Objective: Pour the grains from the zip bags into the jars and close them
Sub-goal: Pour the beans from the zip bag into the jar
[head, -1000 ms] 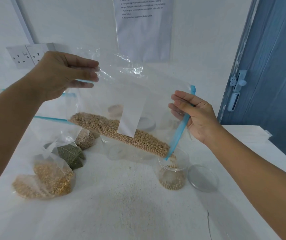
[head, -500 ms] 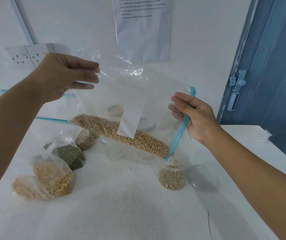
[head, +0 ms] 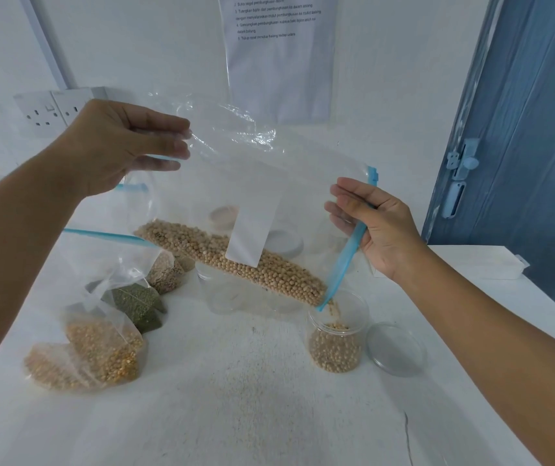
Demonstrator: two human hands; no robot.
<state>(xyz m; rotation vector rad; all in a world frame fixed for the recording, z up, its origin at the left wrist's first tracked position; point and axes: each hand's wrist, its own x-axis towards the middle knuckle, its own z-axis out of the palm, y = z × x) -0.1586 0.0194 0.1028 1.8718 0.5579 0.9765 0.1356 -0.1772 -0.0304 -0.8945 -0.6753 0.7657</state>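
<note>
Soybean zip bag point(head: 252, 183) held tilted over open jar point(head: 336, 334): left hand point(head: 111, 146) pinches raised corner, right hand point(head: 375, 223) grips blue zip strip point(head: 345, 260). Jar about half full; lid point(head: 395, 348) off beside it. Other grain bags point(head: 98, 348) unpoured.

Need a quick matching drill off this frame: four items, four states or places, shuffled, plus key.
Things:
1. clear zip bag of round beige grains
2. small clear plastic jar
3. round clear plastic lid
4. clear bag of yellow grains

States or places:
A. lying flat on the table, right of the jar
B. held tilted in the air by the left hand and right hand
C. lying on the table at the left
D. standing open, partly filled, under the bag's blue zip corner

Pairs: 1-B, 2-D, 3-A, 4-C
</note>
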